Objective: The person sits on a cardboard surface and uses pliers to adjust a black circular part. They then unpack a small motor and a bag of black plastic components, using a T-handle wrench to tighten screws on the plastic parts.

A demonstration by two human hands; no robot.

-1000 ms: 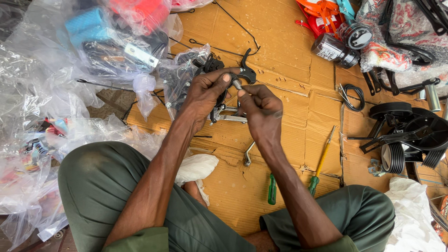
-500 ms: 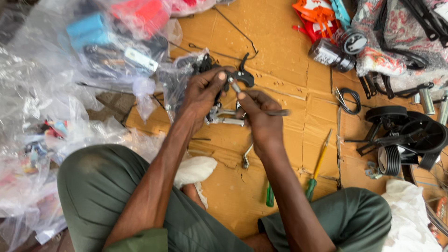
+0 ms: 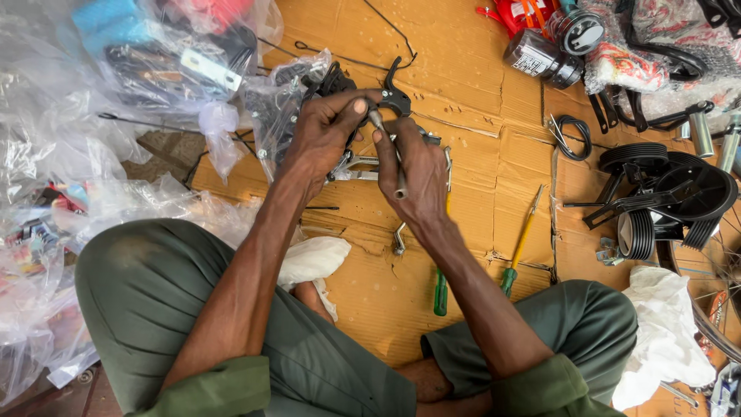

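I sit cross-legged on brown cardboard [image 3: 463, 93]. My left hand [image 3: 328, 131] grips a black brake lever assembly [image 3: 390, 91] with a thin black cable running up from it. My right hand [image 3: 413, 174] holds a slim metal tool [image 3: 390, 154] upright, its tip pressed against the lever where my left thumb rests. Both hands meet above a silver wrench [image 3: 355, 166] lying on the cardboard. Part of the lever is hidden behind my fingers.
Two green-handled screwdrivers [image 3: 519, 247] [image 3: 441, 289] lie near my right knee. Clear plastic bags [image 3: 116, 100] with parts pile up on the left. Black small wheels [image 3: 656, 201] sit at right, a white rag [image 3: 664, 340] below them, and a dark can [image 3: 540, 58] at top.
The view has drifted slightly. My right hand has turned the metal tool more upright against the lever, and my left thumb has shifted onto its tip.
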